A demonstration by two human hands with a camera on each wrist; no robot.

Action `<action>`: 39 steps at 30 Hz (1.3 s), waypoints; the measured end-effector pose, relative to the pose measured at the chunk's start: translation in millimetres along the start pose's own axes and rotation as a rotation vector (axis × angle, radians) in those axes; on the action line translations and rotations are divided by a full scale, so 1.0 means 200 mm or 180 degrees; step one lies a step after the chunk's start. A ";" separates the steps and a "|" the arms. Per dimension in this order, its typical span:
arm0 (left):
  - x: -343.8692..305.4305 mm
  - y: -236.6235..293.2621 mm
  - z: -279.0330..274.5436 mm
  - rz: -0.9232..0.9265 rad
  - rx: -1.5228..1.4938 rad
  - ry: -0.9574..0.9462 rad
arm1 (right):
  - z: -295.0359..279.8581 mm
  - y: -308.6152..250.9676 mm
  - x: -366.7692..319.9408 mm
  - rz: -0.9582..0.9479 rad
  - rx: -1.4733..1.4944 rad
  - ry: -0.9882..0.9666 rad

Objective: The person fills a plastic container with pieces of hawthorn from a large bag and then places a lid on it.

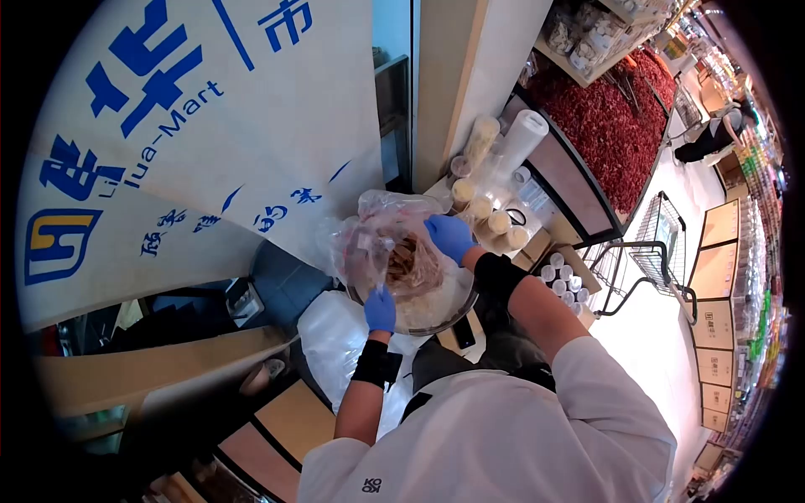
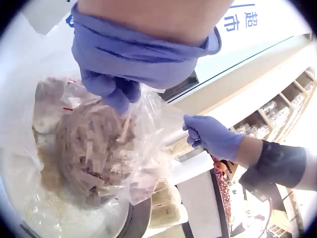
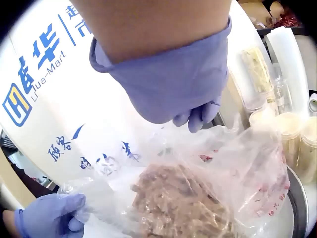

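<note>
A clear plastic bag (image 1: 356,243) with red print holds a heap of brown strips of food (image 1: 402,267). It rests in a wide round metal bowl (image 3: 298,201) that has pale crumbs and a milky lining inside. My left hand (image 1: 381,310), in a blue-purple glove, grips the bag's near left edge with curled fingers. On the far right side my right hand (image 1: 451,238), gloved alike, pinches the bag's edge and holds it up. Between the two hands the bag's mouth spreads wide, with the strips showing inside. Both wrists wear black bands.
Clear tubs with pale lids (image 1: 482,210) and a white plastic roll (image 1: 525,134) stand right of the bowl. Behind lies a bin of dried red chillies (image 1: 604,126). A white printed panel (image 1: 210,151) rises at left. A shopping cart (image 1: 658,243) and a person (image 1: 717,134) are farther right.
</note>
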State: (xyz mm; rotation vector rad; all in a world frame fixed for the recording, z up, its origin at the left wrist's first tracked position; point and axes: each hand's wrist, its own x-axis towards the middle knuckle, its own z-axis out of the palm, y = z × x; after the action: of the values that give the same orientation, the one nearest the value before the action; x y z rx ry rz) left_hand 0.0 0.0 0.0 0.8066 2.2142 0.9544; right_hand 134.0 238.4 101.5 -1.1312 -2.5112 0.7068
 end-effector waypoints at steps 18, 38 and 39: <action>-0.19 -0.04 0.05 0.0267 -0.0337 -0.0633 | -0.22 0.68 -0.41 0.0831 -0.0173 -0.1517; -0.31 -0.17 0.17 0.0127 -0.0375 -0.1113 | -0.63 0.90 -0.48 0.1162 0.0587 -0.1948; -0.32 -0.12 0.15 0.0115 -0.0350 -0.1138 | -0.70 0.89 -0.46 0.1258 0.0450 -0.2011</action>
State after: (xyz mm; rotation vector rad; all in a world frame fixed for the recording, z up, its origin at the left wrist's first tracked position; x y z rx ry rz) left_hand 54.8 -46.8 -18.5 0.8917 1.8314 0.8646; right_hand 367.4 313.9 115.4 -1.5616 -2.6646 1.5289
